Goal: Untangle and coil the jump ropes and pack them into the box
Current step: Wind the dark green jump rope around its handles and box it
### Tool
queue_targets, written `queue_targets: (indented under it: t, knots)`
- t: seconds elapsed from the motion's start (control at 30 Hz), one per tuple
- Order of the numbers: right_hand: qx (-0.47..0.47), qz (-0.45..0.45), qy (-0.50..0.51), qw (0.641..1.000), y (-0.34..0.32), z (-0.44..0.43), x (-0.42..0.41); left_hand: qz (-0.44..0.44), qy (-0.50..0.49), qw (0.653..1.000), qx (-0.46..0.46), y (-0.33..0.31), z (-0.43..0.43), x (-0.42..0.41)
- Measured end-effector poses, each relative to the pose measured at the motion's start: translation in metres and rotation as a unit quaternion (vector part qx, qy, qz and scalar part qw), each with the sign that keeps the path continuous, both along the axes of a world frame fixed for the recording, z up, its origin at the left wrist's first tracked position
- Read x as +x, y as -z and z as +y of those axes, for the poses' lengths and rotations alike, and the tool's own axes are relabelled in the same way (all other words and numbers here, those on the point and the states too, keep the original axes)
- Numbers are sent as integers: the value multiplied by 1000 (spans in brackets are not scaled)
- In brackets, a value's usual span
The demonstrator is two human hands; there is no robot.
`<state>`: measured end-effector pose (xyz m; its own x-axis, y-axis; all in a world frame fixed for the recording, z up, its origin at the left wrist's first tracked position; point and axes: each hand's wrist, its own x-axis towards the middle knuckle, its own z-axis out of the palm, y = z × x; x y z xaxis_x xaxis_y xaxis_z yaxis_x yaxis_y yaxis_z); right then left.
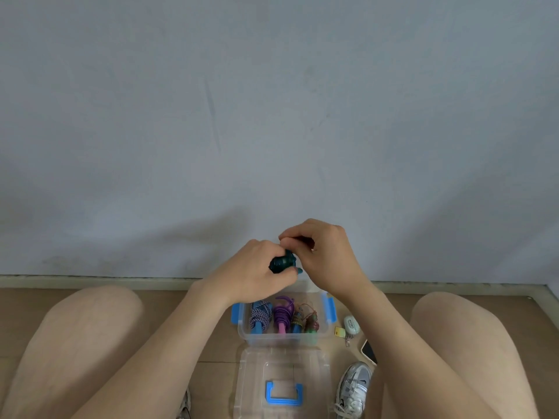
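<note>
Both hands are raised above the clear plastic box (248,335) with blue latches on the floor. My left hand (257,270) grips a dark teal coiled jump rope (281,262), mostly hidden by the fingers. My right hand (325,255) pinches the top of the same bundle. Inside the box lie a blue-and-white striped coiled rope (260,313), a purple coiled rope (283,313) with a pink handle, and a brown and green coiled rope (307,320).
The box's clear lid (257,382) with a blue handle lies open toward me. Right of the box sit a small white gadget (351,324), a yellow tag (339,331) and a phone (369,352). My knees flank the box; a grey sneaker (354,388) is lower right. A wall rises just beyond.
</note>
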<state>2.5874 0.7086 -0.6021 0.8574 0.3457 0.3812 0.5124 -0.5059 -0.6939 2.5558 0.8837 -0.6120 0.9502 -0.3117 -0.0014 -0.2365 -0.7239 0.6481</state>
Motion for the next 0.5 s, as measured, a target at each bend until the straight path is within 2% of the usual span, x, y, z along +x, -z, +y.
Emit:
queue_targets:
  t: [0.1,0.2,0.33,0.5]
  knots:
    - [87,117,11,989,-3,-3,3,28,-7,997,-65,-4,-1,-3]
    - [93,165,6,982,-3,-6,8,73,-30,982,-174,-11,-2,-6]
    - [62,181,31,981,-2,-3,4,104,-57,967,-226,-15,1,-6]
    - [119,193,23,974,-4,1,3,104,-49,963,-243,-12,-2,-6]
